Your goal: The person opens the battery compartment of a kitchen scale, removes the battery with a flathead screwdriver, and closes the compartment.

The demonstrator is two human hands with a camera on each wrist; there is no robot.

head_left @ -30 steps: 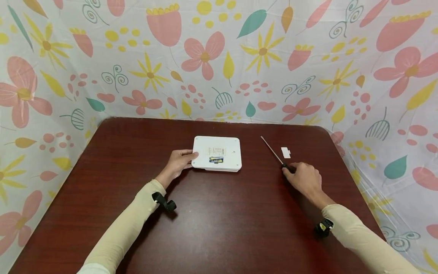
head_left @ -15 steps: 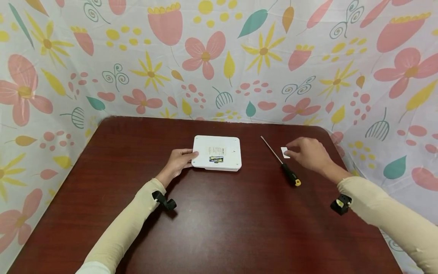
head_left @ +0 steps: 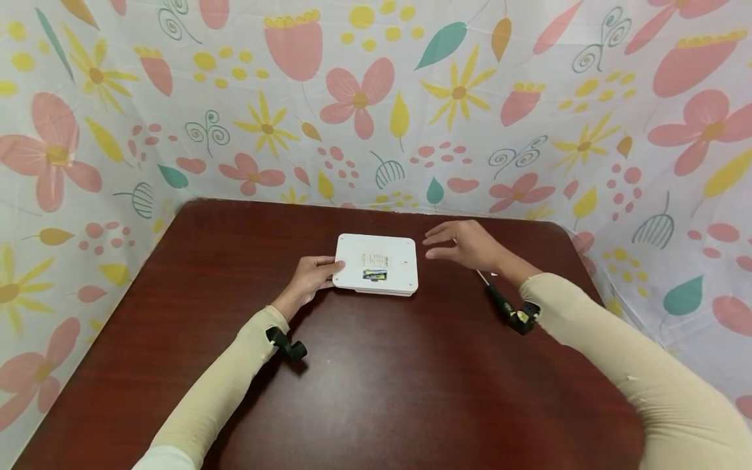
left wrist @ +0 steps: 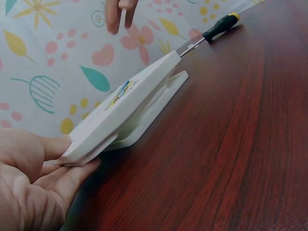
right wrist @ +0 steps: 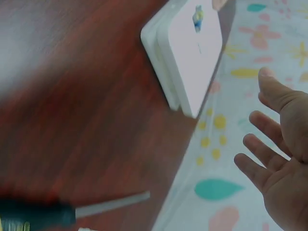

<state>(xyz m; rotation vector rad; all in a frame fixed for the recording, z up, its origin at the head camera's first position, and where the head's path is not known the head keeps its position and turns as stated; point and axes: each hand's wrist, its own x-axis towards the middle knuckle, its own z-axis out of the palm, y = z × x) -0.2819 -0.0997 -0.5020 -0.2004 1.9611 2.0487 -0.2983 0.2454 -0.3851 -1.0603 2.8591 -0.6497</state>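
Note:
A flat white device (head_left: pixel 388 251) with rounded corners, perhaps a kitchen scale, lies underside up on the table. Its battery bay stands uncovered with batteries (head_left: pixel 375 275) inside. My left hand (head_left: pixel 311 279) grips its left edge, thumb on top and fingers beneath; the left wrist view shows that edge with a second white plate below. My right hand (head_left: pixel 464 245) hovers just right of the device, holding nothing, its fingers (right wrist: pixel 262 163) apart and loosely bent. Under the right wrist lies a screwdriver (head_left: pixel 501 302), partly hidden. Only a sliver of the small white cover (head_left: pixel 494 274) shows beside it.
The dark red-brown wooden table (head_left: pixel 352 391) has a back edge close behind the device. A white flower-printed cloth (head_left: pixel 358 163) hangs around the back and both sides. Dark wrist cameras (head_left: pixel 288 346) sit on both sleeves.
My right hand let go of the screwdriver, went to the small white cover, then moved left through the air to beside the device without it. The left hand and device stay put.

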